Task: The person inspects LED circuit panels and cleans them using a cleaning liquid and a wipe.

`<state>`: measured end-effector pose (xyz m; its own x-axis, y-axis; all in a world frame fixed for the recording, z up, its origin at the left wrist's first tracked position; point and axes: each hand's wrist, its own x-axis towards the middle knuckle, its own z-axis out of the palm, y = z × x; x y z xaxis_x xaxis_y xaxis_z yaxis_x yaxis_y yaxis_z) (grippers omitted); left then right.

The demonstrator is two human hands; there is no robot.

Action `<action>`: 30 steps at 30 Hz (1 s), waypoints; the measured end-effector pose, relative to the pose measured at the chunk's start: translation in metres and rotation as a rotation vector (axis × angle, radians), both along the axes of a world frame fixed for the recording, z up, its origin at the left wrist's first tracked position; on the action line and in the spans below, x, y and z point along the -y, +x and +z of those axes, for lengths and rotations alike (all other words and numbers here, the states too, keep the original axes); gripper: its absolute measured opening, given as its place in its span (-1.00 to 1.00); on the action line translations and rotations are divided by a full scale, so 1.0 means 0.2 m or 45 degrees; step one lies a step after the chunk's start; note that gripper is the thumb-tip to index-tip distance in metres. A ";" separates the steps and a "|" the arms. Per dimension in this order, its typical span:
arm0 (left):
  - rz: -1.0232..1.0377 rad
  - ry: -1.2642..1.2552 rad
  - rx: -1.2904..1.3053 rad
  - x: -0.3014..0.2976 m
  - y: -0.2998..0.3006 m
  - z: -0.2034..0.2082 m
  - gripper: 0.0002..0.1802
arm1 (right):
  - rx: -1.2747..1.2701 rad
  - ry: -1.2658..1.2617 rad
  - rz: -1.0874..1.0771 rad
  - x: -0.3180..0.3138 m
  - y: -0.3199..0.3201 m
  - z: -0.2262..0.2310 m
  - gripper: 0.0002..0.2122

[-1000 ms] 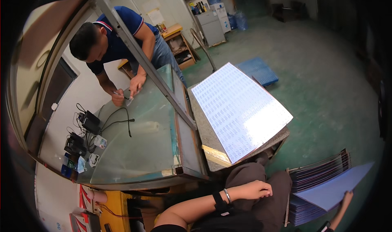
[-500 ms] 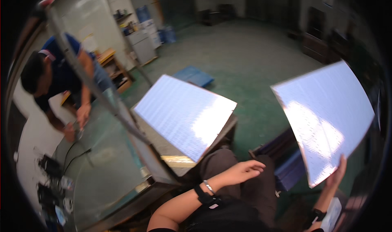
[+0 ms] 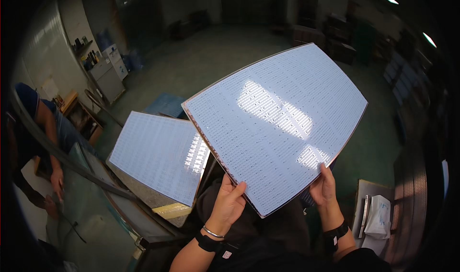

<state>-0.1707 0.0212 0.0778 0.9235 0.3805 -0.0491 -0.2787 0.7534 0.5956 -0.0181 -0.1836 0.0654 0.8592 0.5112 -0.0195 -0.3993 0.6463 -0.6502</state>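
My left hand (image 3: 226,206) grips the near left edge of a large glossy pale-blue panel (image 3: 287,150), thumb on top. On the near right edge, my right hand (image 3: 324,188) holds the same panel, also with its thumb over the face. The panel is tilted above my lap, covered in rows of tiny dark marks, with a brownish edge and bright reflections on it. The fingers underneath it are hidden. To its left, a similar pale-blue panel (image 3: 153,152) lies on a stand with yellow tape (image 3: 172,210) at its near edge.
At the left, a glass-like surface (image 3: 96,233) stands behind a metal frame bar (image 3: 72,159); a co-worker's hand (image 3: 56,182) is over it. A white plastic packet (image 3: 379,217) lies on a board at the right. A blue flat thing (image 3: 165,104) is on the floor beyond.
The held panel has swung from the right to in front of me. My left hand, empty before, now grips its edge too. The view has turned to the right.
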 end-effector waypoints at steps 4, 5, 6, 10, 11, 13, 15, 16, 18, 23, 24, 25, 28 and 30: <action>0.046 0.058 -0.046 -0.07 -0.10 -0.05 -0.57 | -0.015 0.083 -0.275 0.15 0.28 -0.06 -0.67; 0.049 0.072 -0.079 -0.10 -0.13 -0.08 -0.54 | 0.009 0.096 -0.307 0.19 0.34 -0.10 -0.67; 0.055 0.061 -0.077 -0.11 -0.14 -0.10 -0.54 | 0.039 0.102 -0.352 0.25 0.39 -0.12 -0.67; 0.082 0.102 -0.144 -0.14 -0.19 -0.16 -0.47 | -0.005 0.072 -0.503 0.46 0.53 -0.19 -0.62; 0.107 0.134 -0.154 -0.15 -0.20 -0.17 -0.44 | -0.021 0.056 -0.490 0.49 0.55 -0.20 -0.62; 0.137 0.138 -0.177 -0.17 -0.20 -0.18 -0.43 | -0.051 0.023 -0.523 0.54 0.55 -0.21 -0.62; 0.183 0.150 -0.172 -0.18 -0.18 -0.19 -0.42 | -0.037 0.010 -0.492 0.56 0.55 -0.25 -0.63; 0.183 0.124 -0.196 -0.18 -0.18 -0.19 -0.42 | -0.004 0.021 -0.463 0.57 0.55 -0.27 -0.63; 0.166 0.139 -0.176 -0.20 -0.18 -0.19 -0.41 | -0.063 0.004 -0.467 0.58 0.54 -0.27 -0.63; 0.155 0.152 -0.200 -0.22 -0.19 -0.22 -0.39 | -0.094 0.020 -0.433 0.58 0.52 -0.31 -0.63; 0.158 0.140 -0.207 -0.23 -0.19 -0.23 -0.39 | -0.098 0.007 -0.428 0.58 0.52 -0.31 -0.63; 0.162 0.151 -0.213 -0.23 -0.19 -0.24 -0.39 | -0.088 -0.002 -0.429 0.57 0.52 -0.31 -0.63; 0.176 0.144 -0.228 -0.23 -0.20 -0.24 -0.38 | -0.064 -0.024 -0.424 0.58 0.53 -0.31 -0.63; 0.187 0.129 -0.234 -0.22 -0.21 -0.24 -0.38 | -0.051 -0.033 -0.418 0.59 0.53 -0.31 -0.62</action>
